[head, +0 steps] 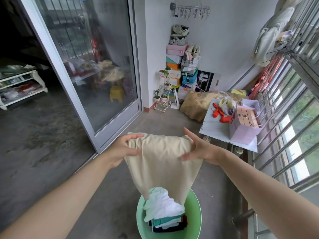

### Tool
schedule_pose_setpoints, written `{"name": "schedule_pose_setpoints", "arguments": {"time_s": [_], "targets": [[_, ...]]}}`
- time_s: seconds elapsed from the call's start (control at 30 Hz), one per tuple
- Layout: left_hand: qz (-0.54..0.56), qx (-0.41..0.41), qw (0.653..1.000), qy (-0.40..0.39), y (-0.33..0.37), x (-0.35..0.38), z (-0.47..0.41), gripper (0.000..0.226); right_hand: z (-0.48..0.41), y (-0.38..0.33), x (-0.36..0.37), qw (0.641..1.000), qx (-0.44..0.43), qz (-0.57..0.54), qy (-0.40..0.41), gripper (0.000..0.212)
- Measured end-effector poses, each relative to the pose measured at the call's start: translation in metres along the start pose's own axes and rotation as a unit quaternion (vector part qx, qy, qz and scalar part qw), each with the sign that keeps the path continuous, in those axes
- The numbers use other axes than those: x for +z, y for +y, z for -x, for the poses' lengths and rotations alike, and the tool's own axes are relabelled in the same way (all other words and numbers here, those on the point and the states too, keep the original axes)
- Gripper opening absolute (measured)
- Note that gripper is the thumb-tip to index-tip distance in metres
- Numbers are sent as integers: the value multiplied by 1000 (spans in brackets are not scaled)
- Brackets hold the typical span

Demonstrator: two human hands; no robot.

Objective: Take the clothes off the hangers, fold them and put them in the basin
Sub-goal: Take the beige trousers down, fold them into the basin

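1. The cream garment (160, 161) hangs in the air between both hands, above the concrete floor (43, 144). Its top is doubled over into a thick fold.
2. The left grip (123, 150) is curled round the fold's upper left corner. The thumb lies along the top edge and the fingers wrap the cloth from the side.
3. The right grip (198, 150) holds the upper right corner, with the cloth bunched in against the palm. The forefinger sticks up straight past the edge, and the thumb lies across the front of the fabric lower down. This grip is looser than the left, half spread.
4. Both arms are stretched forward, and the fold spans the gap from one grip to the other.
5. From the fold the garment narrows as it falls, and its lower end reaches the green basin (196, 219) on the floor near the person.
6. A pile of folded clothes (164, 206) lies in the basin, with a white piece on top and teal, red and dark layers beneath. Whether the hanging end touches the white piece cannot be told.
7. To the right, a white worktop (212, 129) carries a pink paper bag (241, 133), well apart from the grips.
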State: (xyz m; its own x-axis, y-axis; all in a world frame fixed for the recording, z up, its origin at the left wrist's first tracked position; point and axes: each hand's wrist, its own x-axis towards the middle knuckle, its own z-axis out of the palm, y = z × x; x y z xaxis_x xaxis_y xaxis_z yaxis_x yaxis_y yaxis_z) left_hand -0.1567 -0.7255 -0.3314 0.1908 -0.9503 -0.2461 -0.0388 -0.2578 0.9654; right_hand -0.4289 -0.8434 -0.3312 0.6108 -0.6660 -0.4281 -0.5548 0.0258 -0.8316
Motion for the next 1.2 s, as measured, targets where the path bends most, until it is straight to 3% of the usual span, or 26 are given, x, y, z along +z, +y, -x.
{"name": "schedule_pose_setpoints", "arguments": {"time_s": [0.1, 0.2, 0.3, 0.43, 0.6, 0.73, 0.83, 0.97, 1.03, 1.1, 1.2], "targets": [[-30, -42, 999, 6, -6, -5, -6, 70, -1, 0, 5, 969, 22, 246, 23, 129], [-43, -80, 996, 4, -10, -6, -7, 72, -4, 2, 17, 926, -9, 366, 87, 86], [-53, -74, 996, -3, -11, -4, -4, 72, -4, 4, 17, 912, -41, 383, 144, 45], [-64, -63, 996, 15, -15, -9, -3, 67, -2, -10, 15, 895, -4, 419, 153, 33], [-162, -20, 980, 112, -16, -13, -8, 34, -4, -25, 12, 920, 64, 365, 129, 11], [-254, 75, 957, 114, -3, -4, -5, 34, -4, -24, 13, 924, 98, 353, 107, 19], [-319, 62, 946, -17, 0, 12, 3, 58, -6, -22, 20, 923, 108, 354, 101, 20], [-471, 16, 873, -123, -29, 33, -2, 96, -7, -20, 29, 928, 121, 341, 84, 15], [-507, 13, 853, -124, -45, 36, -7, 80, -6, -19, 29, 934, 129, 323, 80, 15], [-510, 14, 851, -127, -54, 35, -9, 43, -5, -17, 31, 933, 147, 322, 59, 21], [-534, 1, 829, -169, -61, 28, -13, 24, -3, -13, 43, 888, 177, 423, -26, 33]]}}
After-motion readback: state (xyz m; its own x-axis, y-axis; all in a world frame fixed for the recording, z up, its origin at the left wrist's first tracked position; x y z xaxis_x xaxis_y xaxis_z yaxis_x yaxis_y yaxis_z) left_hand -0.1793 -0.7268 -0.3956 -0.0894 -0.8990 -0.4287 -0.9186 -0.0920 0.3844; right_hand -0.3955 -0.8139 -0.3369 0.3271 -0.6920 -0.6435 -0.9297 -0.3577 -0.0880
